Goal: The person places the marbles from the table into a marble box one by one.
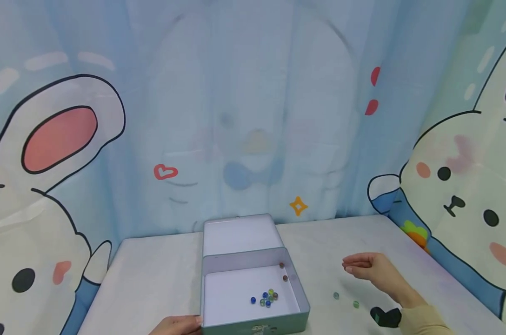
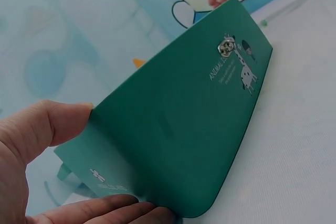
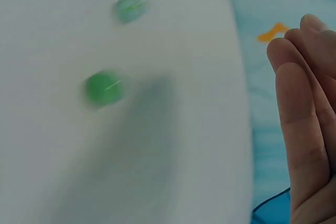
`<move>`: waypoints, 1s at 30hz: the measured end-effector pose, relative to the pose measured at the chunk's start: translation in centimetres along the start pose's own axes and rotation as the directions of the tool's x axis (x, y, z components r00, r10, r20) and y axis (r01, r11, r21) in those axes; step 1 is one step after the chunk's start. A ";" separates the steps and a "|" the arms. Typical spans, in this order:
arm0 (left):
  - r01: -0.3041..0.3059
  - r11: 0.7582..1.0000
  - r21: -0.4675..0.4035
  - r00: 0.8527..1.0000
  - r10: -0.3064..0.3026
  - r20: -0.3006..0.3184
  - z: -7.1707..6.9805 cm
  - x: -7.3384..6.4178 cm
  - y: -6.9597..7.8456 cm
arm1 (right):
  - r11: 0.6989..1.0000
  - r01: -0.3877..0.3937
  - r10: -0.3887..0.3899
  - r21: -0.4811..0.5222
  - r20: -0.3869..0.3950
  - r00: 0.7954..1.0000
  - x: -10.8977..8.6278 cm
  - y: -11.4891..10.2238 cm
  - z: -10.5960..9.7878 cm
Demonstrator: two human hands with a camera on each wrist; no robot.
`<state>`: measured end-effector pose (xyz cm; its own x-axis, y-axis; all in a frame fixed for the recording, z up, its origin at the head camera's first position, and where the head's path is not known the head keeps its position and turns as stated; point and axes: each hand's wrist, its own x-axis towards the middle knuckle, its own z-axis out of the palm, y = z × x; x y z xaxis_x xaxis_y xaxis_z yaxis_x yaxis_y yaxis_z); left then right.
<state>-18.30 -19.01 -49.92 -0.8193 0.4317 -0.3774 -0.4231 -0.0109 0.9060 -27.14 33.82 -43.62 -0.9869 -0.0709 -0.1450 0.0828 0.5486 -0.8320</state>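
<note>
A green metal box [image 1: 255, 329] stands with its lid [image 1: 242, 235] tipped back; its inside is pale. Several glass marbles [image 1: 268, 303] lie on its floor, mostly bunched toward the front, with two brown marbles [image 1: 285, 278] by the right wall. My left hand [image 1: 178, 324] grips the box's near left corner, thumb [image 2: 73, 116] on the rim and fingers against the side. Over the table to the right, my right hand [image 1: 372, 271] is raised with thumb and fingertips together; I cannot tell whether something small is between them. Below it lie two greenish marbles [image 1: 336, 295] [image 3: 104, 88].
A white cloth covers the table [image 1: 161, 274]. A dark green object [image 1: 385, 317] shows beside the right sleeve [image 1: 424, 321]. Behind the table hangs a blue curtain [image 1: 244, 116] with cartoon rabbits, and it runs along the right edge too.
</note>
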 end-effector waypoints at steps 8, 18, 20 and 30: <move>0.000 1.000 -0.003 1.000 0.000 -0.015 -0.2 -0.2 0.2 | 0.983 -0.185 0.184 -0.019 -0.055 0.981 -0.6 4.5 1.5; -0.020 1.000 -0.012 1.000 0.020 0.000 -0.4 -0.3 -0.4 | 0.976 -0.137 0.123 -0.172 -0.094 0.988 -1.2 4.5 3.4; -0.024 0.999 -0.022 1.000 0.024 0.004 -0.4 -0.3 -0.4 | 0.961 -0.125 0.101 -0.245 -0.110 0.989 -1.4 4.2 4.0; 0.000 1.000 -0.004 1.000 0.000 -0.013 -0.5 -0.2 -0.1 | 0.956 -0.090 0.055 -0.280 -0.131 0.990 -1.7 3.9 4.3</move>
<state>-18.31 -19.59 -50.02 -0.8241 0.4203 -0.3798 -0.4245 -0.0144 0.9053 -24.56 32.50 -48.93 -0.9904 0.0692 -0.1194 0.1296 0.7637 -0.6324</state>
